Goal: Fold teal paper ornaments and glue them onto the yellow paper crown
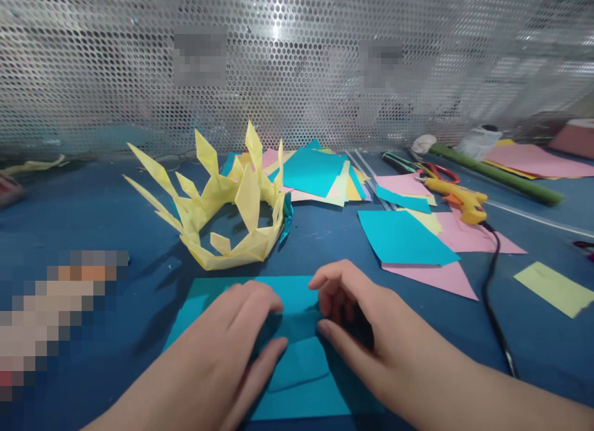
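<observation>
While my left hand (241, 326) lies over the left part of the blue sheet (297, 407), its thumb is parted from the forefinger; whether its hidden fingertips press the paper, I cannot tell. Opposite, my right hand (366, 320) is curled loosely, with a gap between thumb and forefinger. Between the two thumbs, and slightly toward me from their tips, is the small blue flap (299, 366); whether it is a separate piece or part of the sheet is unclear. Its long axis runs crosswise from the left hand toward the right, tipping up a little at the right end. My left thumb is the nearer, right at its upper left corner. Just beyond my left hand stands the yellow paper crown (248, 208); well past my right lies the yellow glue gun (459, 199).
</observation>
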A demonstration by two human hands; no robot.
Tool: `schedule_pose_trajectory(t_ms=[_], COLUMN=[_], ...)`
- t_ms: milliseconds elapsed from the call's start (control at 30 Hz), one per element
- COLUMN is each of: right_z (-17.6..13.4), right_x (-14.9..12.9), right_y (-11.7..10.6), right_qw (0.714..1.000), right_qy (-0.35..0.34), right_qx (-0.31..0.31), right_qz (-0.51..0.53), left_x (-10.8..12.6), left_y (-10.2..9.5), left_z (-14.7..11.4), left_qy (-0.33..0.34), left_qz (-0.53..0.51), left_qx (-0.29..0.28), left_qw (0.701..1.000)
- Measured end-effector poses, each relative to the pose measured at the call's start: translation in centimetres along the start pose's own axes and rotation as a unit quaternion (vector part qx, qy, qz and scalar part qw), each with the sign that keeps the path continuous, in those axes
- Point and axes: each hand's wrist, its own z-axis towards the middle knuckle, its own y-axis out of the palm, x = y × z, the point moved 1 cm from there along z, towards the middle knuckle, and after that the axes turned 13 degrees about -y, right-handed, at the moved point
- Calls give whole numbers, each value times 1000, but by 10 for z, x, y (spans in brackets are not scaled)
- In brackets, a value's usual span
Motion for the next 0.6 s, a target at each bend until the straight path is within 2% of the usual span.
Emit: schedule_pose_trajectory(t_ms=[133, 200, 267, 400, 467, 600], right_z=[2, 3, 4, 2, 0, -6], right_x=[-4, -4, -4, -6, -8, -14], right_y=[-3, -3, -4, -3, -4, -5], right_qw=[1000, 1000, 999, 991, 988, 986], right_qy=[5, -16, -45, -111, -132, -155], right_qx=[16, 16, -3, -61, -75, -62], right_qz=[16, 16, 25, 31, 13, -10], left_x=[-4, -4, -3, 1, 2, 2], left_y=[-4, -6, -9, -16, -19, -21], left_z=[-1, 2, 7, 14, 14, 13], left_qy=[-111, -156, -188, -201, -192, -168], left_qz=[-105, -167, -225, -295, -299, -295], left_qx=[-50, -92, -110, -131, -135, -109], left_qw=[987, 969, 950, 925, 925, 934])
